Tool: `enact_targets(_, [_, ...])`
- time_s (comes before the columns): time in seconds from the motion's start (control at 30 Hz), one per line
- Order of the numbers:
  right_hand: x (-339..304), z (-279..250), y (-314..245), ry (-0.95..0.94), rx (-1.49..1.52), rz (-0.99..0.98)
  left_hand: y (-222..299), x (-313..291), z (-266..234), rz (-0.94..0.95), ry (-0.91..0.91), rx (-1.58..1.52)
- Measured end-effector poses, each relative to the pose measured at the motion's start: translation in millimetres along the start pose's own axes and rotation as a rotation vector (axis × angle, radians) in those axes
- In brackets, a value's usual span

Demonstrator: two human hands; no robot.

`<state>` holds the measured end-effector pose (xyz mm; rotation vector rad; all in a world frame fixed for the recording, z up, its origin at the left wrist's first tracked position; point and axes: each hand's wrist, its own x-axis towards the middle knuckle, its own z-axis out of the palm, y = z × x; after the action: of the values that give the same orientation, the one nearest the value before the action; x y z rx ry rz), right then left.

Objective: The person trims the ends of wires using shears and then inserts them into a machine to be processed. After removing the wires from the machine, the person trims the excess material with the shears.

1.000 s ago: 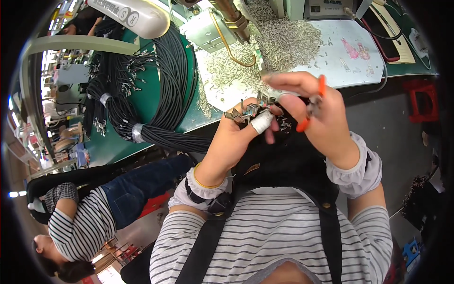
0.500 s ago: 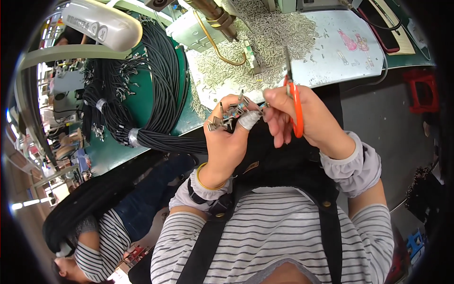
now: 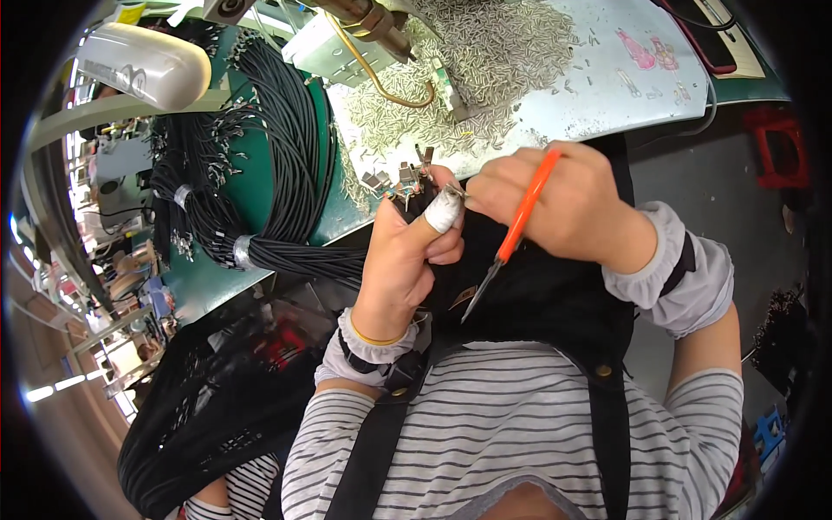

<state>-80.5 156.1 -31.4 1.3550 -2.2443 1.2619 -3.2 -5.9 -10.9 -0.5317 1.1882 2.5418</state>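
My left hand (image 3: 394, 269), its thumb wrapped in white tape, is closed round a bunch of black cables whose metal connector ends (image 3: 404, 177) stick up past the fingers. My right hand (image 3: 563, 204) is turned knuckles up, and its fingertips pinch at a cable end beside the taped thumb. Orange-handled scissors (image 3: 526, 208) hang from this same hand, blades pointing down toward my apron. What exactly the right fingertips pinch is too small to tell.
Small metal pieces (image 3: 503, 61) lie heaped on the white board beneath a machine head (image 3: 377, 26). Bundled black cables (image 3: 295, 147) rest on the green table (image 3: 204, 282) at left. A white lamp (image 3: 143, 68) overhangs there. At right stands a red stool (image 3: 776, 147).
My right hand has turned over, swinging the scissors from blades pointing away to blades pointing toward me. The person at lower left has shifted, now mostly behind a large black bundle.
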Motion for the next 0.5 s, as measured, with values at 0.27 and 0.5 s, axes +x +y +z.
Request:
enact_targets(0.27, [4.1, -8.3, 7.3, 0.110, -0.293, -0.366, 2.1, -5.5, 3.9, -0.033, 0.119, 0.121])
enact_targets(0.5, [-7.6, -6.9, -9.5, 0.057, -0.342, -0.252, -8.5, -2.2, 4.6, 0.251, 0.075, 0.381])
